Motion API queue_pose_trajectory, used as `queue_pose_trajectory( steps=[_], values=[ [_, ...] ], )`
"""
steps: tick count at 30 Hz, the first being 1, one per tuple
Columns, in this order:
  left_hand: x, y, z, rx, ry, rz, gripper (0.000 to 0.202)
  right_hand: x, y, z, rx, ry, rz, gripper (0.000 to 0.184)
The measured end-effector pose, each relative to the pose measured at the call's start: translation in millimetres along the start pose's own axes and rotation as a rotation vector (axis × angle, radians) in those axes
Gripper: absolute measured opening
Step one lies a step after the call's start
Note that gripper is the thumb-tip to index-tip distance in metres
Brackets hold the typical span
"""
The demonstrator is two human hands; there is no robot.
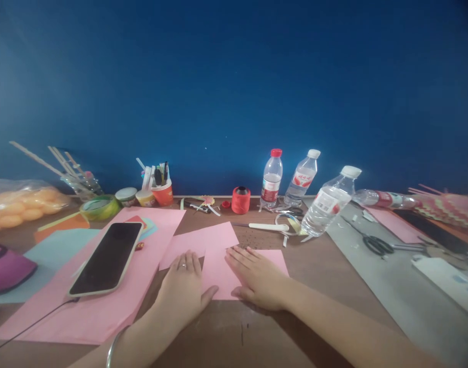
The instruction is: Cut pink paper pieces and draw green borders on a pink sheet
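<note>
A sheet of pink paper lies flat on the brown table in front of me. My right hand rests on it with the fingers stretched out, palm down. At the paper's left side lies my left hand, flat with a ring on one finger and the thumb over the paper's edge. Another piece of pink paper sits just behind, near my left fingertips. Neither hand grips anything. The palms hide part of the paper beneath them.
On the left, a phone with a cable lies on large pink paper. Behind stand a red thread spool, a cup of pens and water bottles. A white-handled tool lies nearer; scissors rest on a grey mat.
</note>
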State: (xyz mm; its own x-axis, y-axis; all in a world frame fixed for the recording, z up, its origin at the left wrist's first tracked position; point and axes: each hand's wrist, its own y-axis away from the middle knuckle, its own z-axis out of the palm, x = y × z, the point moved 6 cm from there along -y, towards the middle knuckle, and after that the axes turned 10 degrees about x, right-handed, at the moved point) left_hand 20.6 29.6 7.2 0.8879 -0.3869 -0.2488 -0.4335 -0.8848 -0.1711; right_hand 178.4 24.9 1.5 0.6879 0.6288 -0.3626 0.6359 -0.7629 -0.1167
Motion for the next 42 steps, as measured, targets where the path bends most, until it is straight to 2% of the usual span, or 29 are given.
queue_pose_trajectory(
  steps=[3,6,8,10,14,18,23,27,31,34,38,42],
  values=[
    [-3.2,-1.3,-0.8,0.054,0.053,-0.001,0.069,0.1,1.5,1.0,0.01,0.001,-0.012,0.073],
    [0.5,-2.7,1.9,0.13,0.196,0.117,0.067,0.0,0.9,2.0,0.025,-0.005,-0.015,0.072],
    [5.6,-2.9,7.2,0.115,0.287,0.222,0.066,0.7,0.5,1.2,0.026,-0.012,-0.015,0.073],
    [8.5,-3.5,12.7,0.059,0.334,0.265,0.064,3.6,2.0,-0.9,0.011,-0.021,-0.023,0.076],
    [9.7,-5.1,14.6,-0.008,0.361,0.251,0.064,23.5,16.3,-9.7,-0.016,0.007,-0.008,0.077],
    [10.0,-4.8,13.7,0.006,0.367,0.253,0.063,52.5,37.9,-17.6,0.005,0.099,0.078,0.069],
    [9.4,-4.3,15.2,0.022,0.373,0.256,0.063,63.7,50.0,-23.3,0.153,0.193,0.132,0.066],
    [8.7,-4.3,13.7,0.023,0.377,0.252,0.064,63.1,54.4,-34.6,0.306,0.331,0.158,0.044],
    [7.8,-3.6,11.6,0.029,0.384,0.251,0.063,64.7,58.5,-46.7,0.376,0.416,0.226,0.03],
    [7.3,-3.2,11.0,0.031,0.393,0.249,0.064,67.7,58.1,-50.4,0.386,0.366,0.303,0.03],
    [7.1,-3.2,10.8,0.032,0.413,0.248,0.065,74.3,53.3,-47.8,0.347,0.222,0.379,0.044],
    [6.8,-2.8,8.5,0.018,0.459,0.232,0.066,80.3,47.8,-51.8,0.397,-0.043,0.411,0.016]
  ],
)
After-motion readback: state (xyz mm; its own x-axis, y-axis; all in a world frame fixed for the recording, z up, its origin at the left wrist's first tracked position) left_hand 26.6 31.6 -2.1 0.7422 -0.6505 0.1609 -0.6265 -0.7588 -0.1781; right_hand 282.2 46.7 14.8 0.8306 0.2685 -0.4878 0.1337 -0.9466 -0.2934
